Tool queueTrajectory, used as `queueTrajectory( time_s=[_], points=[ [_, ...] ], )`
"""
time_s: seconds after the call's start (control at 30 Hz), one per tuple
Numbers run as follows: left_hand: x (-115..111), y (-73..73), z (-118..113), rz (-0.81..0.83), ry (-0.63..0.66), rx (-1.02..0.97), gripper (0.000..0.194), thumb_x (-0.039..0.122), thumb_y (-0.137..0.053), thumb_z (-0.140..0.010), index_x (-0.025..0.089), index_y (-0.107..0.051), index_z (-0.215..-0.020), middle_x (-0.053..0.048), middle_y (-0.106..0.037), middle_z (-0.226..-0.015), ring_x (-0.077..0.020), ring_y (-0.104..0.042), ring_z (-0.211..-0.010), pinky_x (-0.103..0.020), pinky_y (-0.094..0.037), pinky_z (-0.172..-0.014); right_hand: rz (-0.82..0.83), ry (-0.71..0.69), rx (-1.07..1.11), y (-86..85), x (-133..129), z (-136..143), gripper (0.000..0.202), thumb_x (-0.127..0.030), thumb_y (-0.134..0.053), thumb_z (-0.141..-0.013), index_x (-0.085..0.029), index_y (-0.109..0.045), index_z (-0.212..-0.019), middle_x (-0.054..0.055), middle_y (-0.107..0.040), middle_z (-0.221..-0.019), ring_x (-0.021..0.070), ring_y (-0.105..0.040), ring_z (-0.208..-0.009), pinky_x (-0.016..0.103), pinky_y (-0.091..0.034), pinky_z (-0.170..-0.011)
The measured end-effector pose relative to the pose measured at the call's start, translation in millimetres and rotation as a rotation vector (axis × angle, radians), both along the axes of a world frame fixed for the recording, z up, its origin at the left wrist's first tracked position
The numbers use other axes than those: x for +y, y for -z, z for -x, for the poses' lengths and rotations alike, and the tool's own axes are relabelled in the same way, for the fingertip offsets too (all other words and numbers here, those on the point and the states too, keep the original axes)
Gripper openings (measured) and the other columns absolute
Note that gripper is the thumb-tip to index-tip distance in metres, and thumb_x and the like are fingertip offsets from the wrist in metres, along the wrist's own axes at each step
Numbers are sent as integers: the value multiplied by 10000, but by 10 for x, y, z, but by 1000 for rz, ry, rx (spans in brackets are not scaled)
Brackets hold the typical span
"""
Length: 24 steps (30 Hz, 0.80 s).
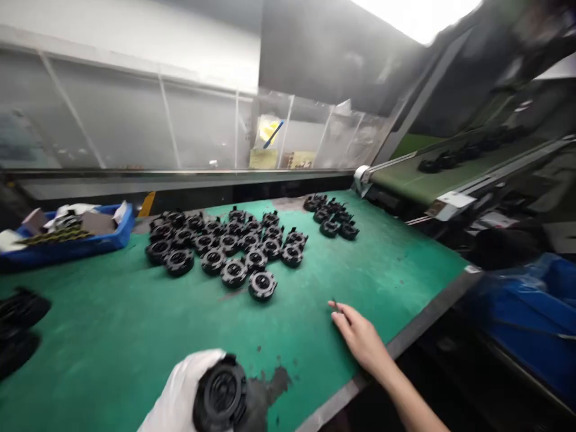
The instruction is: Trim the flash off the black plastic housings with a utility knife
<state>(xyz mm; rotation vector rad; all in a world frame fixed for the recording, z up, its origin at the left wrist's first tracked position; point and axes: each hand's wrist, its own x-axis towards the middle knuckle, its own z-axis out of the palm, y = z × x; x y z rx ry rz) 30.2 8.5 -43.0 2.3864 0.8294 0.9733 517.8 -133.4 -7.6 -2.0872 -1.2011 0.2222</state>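
My left hand point(186, 384), in a white glove, grips a round black plastic part point(224, 393) low in the head view, its ringed face turned up towards me. Over the right side of the green table my bare right hand point(357, 336) is closed in a pinch. A thin dark piece point(335, 305) sticks out between thumb and fingers; it is too small to name. Beyond both hands, several similar round black parts point(234, 272) lie grouped on the green table top point(112, 324). A smaller group of them point(330, 227) lies further back to the right.
At the back left is a blue tray point(121, 231) with mixed items. More black parts point(20, 312) sit at the left edge. A green conveyor belt point(414, 177) carrying black parts slopes up at the right. A blue bin point(526, 324) stands beyond the table's right edge.
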Motion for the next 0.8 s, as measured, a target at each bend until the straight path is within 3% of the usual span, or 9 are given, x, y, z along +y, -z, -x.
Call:
queueTrajectory(
  time_s=[0.07, 0.13, 0.23, 0.33, 0.43, 0.5, 0.6, 0.67, 0.8],
  points=[
    [40, -263, 125, -6, 83, 82, 958, 289, -993, -755, 324, -709, -1670, -120, -941, -1486, -434, -979, -1314, -535, -828, -1207, -4, -14, 26, -73, -207, 188, 565, -825, -782, -1157, -293, -934, -1270, 135, -950, -1317, 357, -925, -1163, 576, -787, -1070],
    [144, -445, 177, 106, 175, 205, 1014, 315, -1028, -746, 252, -695, -1702, -182, -914, -1536, -460, -941, -1411, -618, -777, -1302, 15, -35, 84, -81, -301, 318, 575, -889, -751, -1106, -396, -988, -1284, 134, -973, -1324, 450, -946, -1174, 609, -797, -1011],
    [361, -485, 161, 250, 154, 322, 1416, 600, -1242, -612, 237, -612, -1826, -261, -809, -1751, -535, -814, -1642, -724, -686, -1411, 77, -155, 138, 6, -318, 636, 481, -880, -780, -1064, -542, -1014, -1316, 72, -993, -1229, 435, -948, -913, 560, -801, -835],
    [480, -465, 68, 359, 173, 326, 1553, 732, -1281, -522, 214, -625, -1832, -261, -848, -1676, -566, -825, -1607, -803, -621, -1450, 79, -271, 143, -57, -359, 1198, 462, -822, -762, -1107, -512, -1022, -1329, 50, -999, -1217, 397, -951, -866, 477, -805, -754],
    [514, -513, -16, 405, 246, 273, 1423, 786, -1235, -590, 201, -700, -1772, -214, -928, -1514, -532, -913, -1453, -752, -666, -1407, 48, -361, 211, -251, -388, 1734, 429, -724, -743, -1164, -476, -1014, -1386, 50, -992, -1343, 433, -979, -1187, 483, -843, -894],
    [539, -557, -26, 425, 319, 228, 1309, 757, -1202, -662, 203, -727, -1749, -201, -950, -1497, -506, -942, -1407, -690, -699, -1378, 15, -406, 228, -349, -377, 1936, 453, -660, -730, -1193, -479, -972, -1531, 65, -982, -1378, 409, -971, -1237, 469, -845, -919],
    [577, -604, -4, 436, 406, 201, 1256, 749, -1169, -755, 189, -715, -1783, -227, -919, -1620, -503, -911, -1513, -636, -692, -1403, 4, -507, 176, -383, -328, 1998, 527, -603, -736, -1219, -502, -867, -1719, 48, -982, -1338, 328, -975, -1028, 424, -837, -858],
    [586, -625, -2, 434, 432, 231, 1248, 803, -1173, -779, 191, -734, -1774, -243, -883, -1696, -515, -876, -1583, -635, -680, -1422, 4, -551, 131, -370, -286, 1961, 511, -570, -723, -1243, -508, -852, -1734, 22, -989, -1327, 304, -969, -939, 443, -842, -914],
    [600, -671, -80, 429, 467, 254, 1200, 849, -1189, -773, 198, -796, -1701, -239, -888, -1687, -527, -880, -1571, -645, -698, -1396, 42, -590, 98, -454, -201, 1904, 449, -537, -683, -1277, -445, -900, -1658, 40, -983, -1365, 315, -977, -1060, 433, -825, -953]
  ],
)
